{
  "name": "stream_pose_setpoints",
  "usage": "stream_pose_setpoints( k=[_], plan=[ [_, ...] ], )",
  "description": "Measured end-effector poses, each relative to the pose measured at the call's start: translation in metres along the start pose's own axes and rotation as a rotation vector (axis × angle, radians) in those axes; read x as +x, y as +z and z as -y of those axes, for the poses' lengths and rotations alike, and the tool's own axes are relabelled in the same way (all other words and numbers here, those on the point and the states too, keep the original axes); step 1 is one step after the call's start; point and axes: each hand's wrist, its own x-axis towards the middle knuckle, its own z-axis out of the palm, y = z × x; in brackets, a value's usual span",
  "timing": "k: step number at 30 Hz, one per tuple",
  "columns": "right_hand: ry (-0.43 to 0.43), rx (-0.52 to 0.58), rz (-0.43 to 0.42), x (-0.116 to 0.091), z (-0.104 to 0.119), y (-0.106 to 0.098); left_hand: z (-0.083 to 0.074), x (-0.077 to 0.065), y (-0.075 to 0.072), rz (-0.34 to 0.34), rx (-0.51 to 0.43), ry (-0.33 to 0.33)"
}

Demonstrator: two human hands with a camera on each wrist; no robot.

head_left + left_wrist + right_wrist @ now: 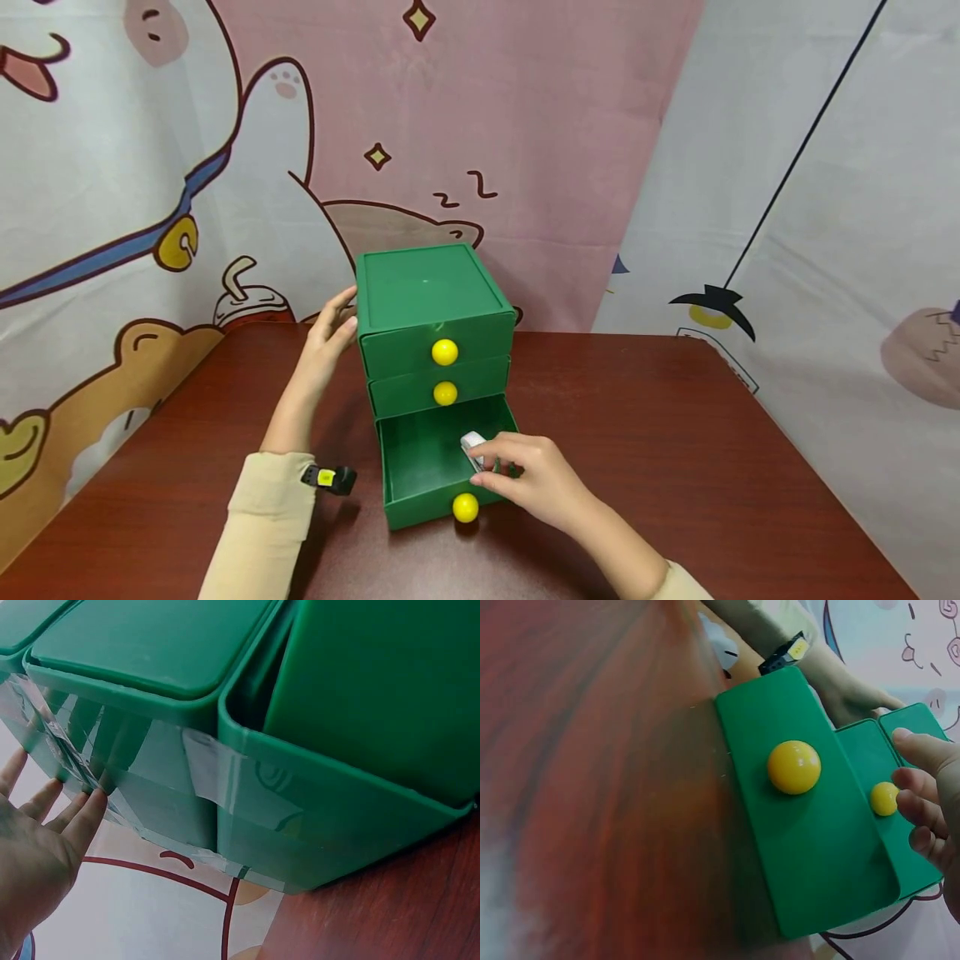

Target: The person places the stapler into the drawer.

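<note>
A green drawer cabinet (427, 287) with yellow round knobs stands on the table, its bottom drawer (416, 454) pulled out. Over the right part of that drawer, my right hand (536, 479) pinches a small white block-like object (473, 442) between thumb and fingers; its exact kind is unclear. From the right wrist view the object cannot be seen, only the fingers (922, 780) above the drawer front (817, 840). My left hand (330, 333) is at the cabinet's left side, and its extended fingers (86, 821) rest against the clear-taped green wall (165, 780).
The brown table (637, 450) extends to both sides of the cabinet. Behind it hangs a cartoon-printed cloth (525, 150). A black device with a yellow patch (328, 478) is on the left wrist. The bottom drawer's yellow knob (465, 507) juts forward.
</note>
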Motion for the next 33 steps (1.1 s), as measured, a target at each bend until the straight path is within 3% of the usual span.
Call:
stream_pose_setpoints(
  k=[16, 33],
  plan=[
    [0.067, -0.001, 0.251, -0.016, 0.0, 0.005, -0.002, 0.0, 0.002, -0.003, -0.002, 0.003],
    [0.246, 0.077, 0.357, -0.02, -0.006, 0.015, -0.001, -0.001, 0.001, -0.001, 0.002, -0.001]
  ],
)
